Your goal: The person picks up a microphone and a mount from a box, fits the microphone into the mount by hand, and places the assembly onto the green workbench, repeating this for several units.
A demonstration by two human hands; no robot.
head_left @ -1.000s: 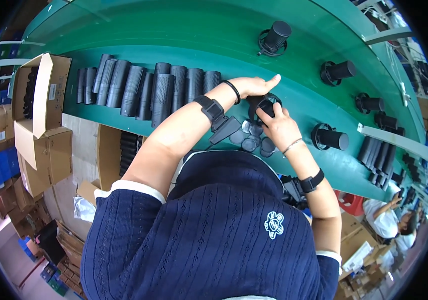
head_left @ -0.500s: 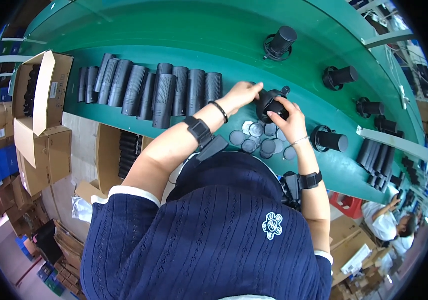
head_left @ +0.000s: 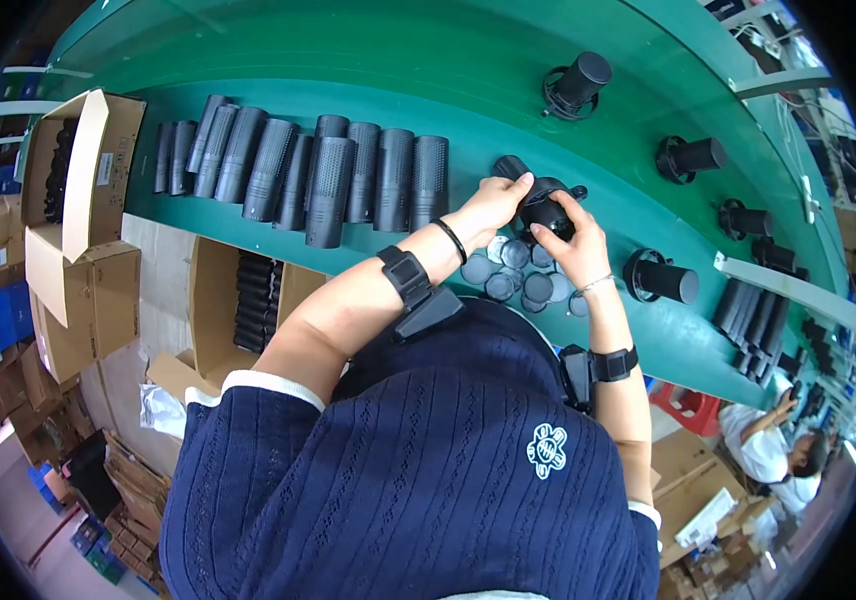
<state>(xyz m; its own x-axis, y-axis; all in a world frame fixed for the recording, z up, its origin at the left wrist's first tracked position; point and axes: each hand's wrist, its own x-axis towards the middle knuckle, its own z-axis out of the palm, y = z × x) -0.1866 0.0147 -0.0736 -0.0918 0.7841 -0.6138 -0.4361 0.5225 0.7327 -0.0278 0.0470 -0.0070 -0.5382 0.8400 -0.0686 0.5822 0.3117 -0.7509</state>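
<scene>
Between my hands, over the bench, is a black ring-shaped microphone mount (head_left: 540, 187) with a dark cylindrical body tilted in it. My left hand (head_left: 493, 205) is closed on its left side, the dark cylinder end (head_left: 510, 167) poking out past the fingers. My right hand (head_left: 580, 243) grips it from the right, thumb and fingers bent around the lower dark part. Fingers cover much of the piece, so how the parts join is hidden. Just below lie several round flat grey discs (head_left: 536, 288), some overlapping. Left of my hands stand several black perforated tubes (head_left: 328, 190).
Black microphones in ring mounts (head_left: 578, 80) sit along the far side, one (head_left: 660, 280) close to my right wrist. More dark tubes (head_left: 751, 315) lie farther right. Open cardboard boxes (head_left: 98, 180) are at the left. A co-worker (head_left: 763, 445) is at the far right.
My left hand has shifted slightly right and down against the mount, and the dark cylinder end now shows above it. My right hand keeps its grip. The whole view has shifted slightly.
</scene>
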